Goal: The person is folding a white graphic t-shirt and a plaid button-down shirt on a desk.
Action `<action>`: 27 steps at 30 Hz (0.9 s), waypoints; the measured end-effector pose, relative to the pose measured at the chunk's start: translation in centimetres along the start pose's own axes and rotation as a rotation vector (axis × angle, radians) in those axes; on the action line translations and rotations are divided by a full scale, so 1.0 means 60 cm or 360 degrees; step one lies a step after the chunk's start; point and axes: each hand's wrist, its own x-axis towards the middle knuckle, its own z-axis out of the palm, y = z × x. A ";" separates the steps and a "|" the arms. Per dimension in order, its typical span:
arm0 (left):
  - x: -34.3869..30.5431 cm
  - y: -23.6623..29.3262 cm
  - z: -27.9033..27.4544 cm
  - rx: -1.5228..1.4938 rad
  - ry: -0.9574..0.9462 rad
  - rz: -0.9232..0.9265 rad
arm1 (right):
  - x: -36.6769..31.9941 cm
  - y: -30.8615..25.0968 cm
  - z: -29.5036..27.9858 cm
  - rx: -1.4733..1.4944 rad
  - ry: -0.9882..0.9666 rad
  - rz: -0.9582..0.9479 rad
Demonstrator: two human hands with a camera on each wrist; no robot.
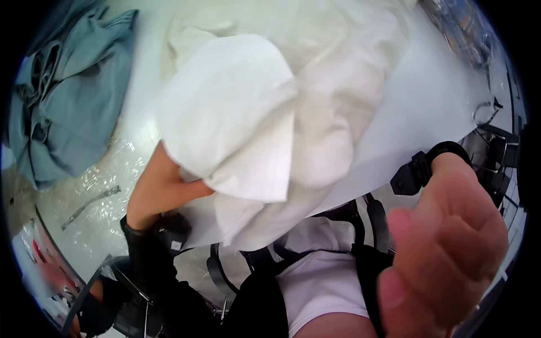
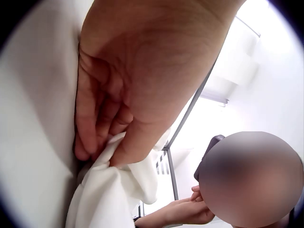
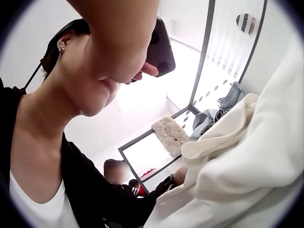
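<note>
A cream-white cloth garment lies spread and rumpled over the table, with a paler rounded flap folded on top. At the flap's lower left edge is my left hand, partly hidden beneath the cloth. In the left wrist view its thumb and fingers pinch a fold of white cloth close by the tabletop. My right hand is raised off the table, its fingers loosely bent and no cloth in them. In the right wrist view its fingertips overlap the lower edge of a dark head-worn device.
A blue-grey denim garment lies at the table's left, near crinkled clear plastic. More clear plastic is at the far right. A fluffy beige piece hangs on a dark frame; another person is in the background.
</note>
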 end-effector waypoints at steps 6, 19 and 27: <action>0.005 0.021 0.006 -0.0049 -0.0035 -0.0072 | 0.063 0.135 0.052 0.0084 -0.0352 -0.0211; 0.003 0.060 0.028 -0.0703 0.0789 0.0013 | 0.156 0.240 0.071 0.0544 0.0286 -0.0014; -0.100 0.176 0.015 0.1179 0.0258 0.0069 | 0.133 0.187 -0.085 0.0292 -0.0504 0.0033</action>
